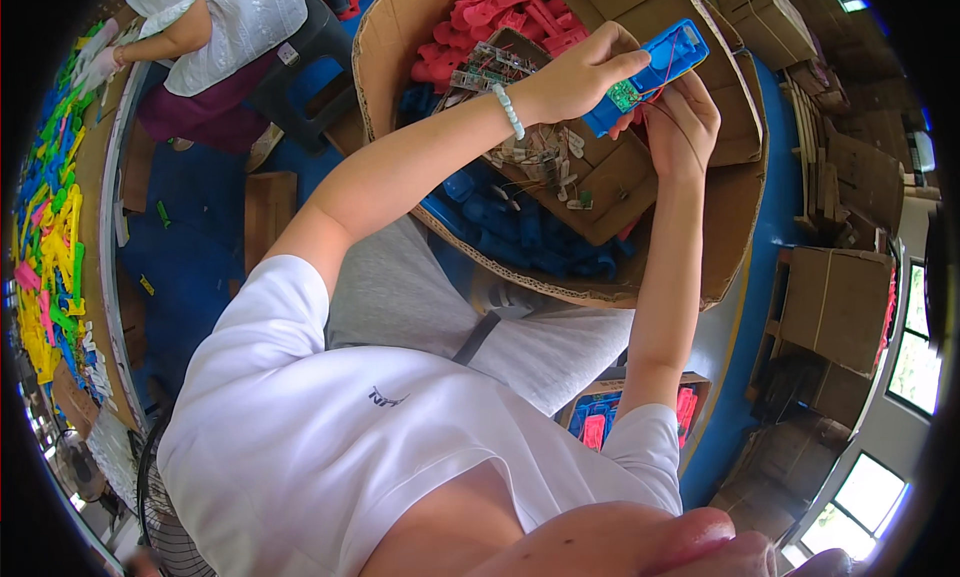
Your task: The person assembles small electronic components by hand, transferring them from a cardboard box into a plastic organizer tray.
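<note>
Over a large cardboard box (745,212) I hold up a blue plastic shell (682,49), tilted, with both hands. Its hollow side shows a small green circuit board (622,98) and thin red wires. My left hand (585,72), with a beaded bracelet at the wrist, is closed on the shell's left edge, the thumb on its surface. My right hand (686,122) grips the shell from the lower right, fingers partly hidden behind it. Beneath them, a smaller open carton (610,202) holds several loose circuit pieces with wires (545,162).
Pink-red plastic parts (470,27) and blue plastic shells (500,222) fill the large box around the carton. Another box (690,432) of parts stands by my right elbow. At left, a co-worker (225,27) sits beside a table heaped with coloured parts (62,247). Stacked cartons (835,307) line the right.
</note>
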A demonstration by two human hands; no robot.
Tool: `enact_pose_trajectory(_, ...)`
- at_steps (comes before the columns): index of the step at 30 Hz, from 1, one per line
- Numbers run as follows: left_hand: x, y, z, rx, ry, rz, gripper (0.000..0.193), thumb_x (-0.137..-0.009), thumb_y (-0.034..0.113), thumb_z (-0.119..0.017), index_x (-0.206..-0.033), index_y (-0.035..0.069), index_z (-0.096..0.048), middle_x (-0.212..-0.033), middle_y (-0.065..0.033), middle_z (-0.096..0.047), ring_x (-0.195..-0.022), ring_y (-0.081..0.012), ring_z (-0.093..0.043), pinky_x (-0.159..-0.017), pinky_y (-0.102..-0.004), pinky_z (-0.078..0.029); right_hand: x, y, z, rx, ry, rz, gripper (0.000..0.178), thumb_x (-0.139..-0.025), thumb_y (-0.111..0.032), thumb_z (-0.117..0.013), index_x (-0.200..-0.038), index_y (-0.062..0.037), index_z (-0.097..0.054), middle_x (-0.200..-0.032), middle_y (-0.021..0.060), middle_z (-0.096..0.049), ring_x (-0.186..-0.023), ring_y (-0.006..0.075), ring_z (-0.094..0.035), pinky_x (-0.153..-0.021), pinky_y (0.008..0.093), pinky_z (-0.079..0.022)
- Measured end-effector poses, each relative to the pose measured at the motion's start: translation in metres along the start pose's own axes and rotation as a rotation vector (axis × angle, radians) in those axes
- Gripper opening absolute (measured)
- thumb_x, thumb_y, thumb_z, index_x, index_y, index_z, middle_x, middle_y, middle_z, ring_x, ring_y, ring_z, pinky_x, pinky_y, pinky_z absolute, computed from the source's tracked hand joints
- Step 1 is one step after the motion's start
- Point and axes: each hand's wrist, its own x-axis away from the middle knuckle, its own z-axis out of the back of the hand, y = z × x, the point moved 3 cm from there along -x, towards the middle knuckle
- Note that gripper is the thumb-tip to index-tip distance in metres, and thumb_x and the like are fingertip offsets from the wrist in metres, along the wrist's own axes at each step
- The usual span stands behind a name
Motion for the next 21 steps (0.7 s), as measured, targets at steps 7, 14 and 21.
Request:
enact_pose_trajectory(7, 0.012, 0.011, -0.024, -0.322, -0.009, -0.226, 0.028, -0.101, 0.024, -0.051, -0.116, 0.005, -0.037, -0.083, -0.0129, -0.062, -0.056, -0.0160, -0.061, -0.048, -0.0294, -0.050, 0.028, -0.034, -0.017, -0.008, -0.021, -0.019, 0.015, -0.093, 0.002, -0.057, -0.106, 0.0082, -0.059, -0.099, 0.0124, -0.065, -0.089, 0.0174, -0.062, -0.080, 0.0328, -0.051)
enact_pose_trajectory(14, 0.052, 0.060, -0.073, 0.013, -0.090, -0.175, 0.032, -0.101, 0.024, -0.050, -0.124, 0.003, -0.048, -0.087, -0.0114, -0.064, -0.060, -0.0168, -0.064, -0.050, -0.0303, -0.054, 0.072, -0.088, -0.045, 0.099, -0.042, 0.035, 0.018, -0.093, -0.003, -0.059, -0.108, 0.0075, -0.059, -0.097, 0.0101, -0.065, -0.086, 0.0175, -0.064, -0.079, 0.0325, -0.054)
enact_pose_trajectory(21, 0.081, 0.057, -0.104, 0.307, 0.122, -0.171, 0.029, -0.099, 0.023, -0.051, -0.116, -0.001, -0.052, -0.088, -0.0123, -0.063, -0.067, -0.0175, -0.065, -0.054, -0.0340, -0.057, 0.172, -0.112, -0.074, 0.540, 0.110, 0.215, 0.024, -0.084, 0.002, -0.068, -0.106, 0.0071, -0.063, -0.114, 0.0105, -0.056, -0.094, 0.0179, -0.061, -0.079, 0.0318, -0.055)
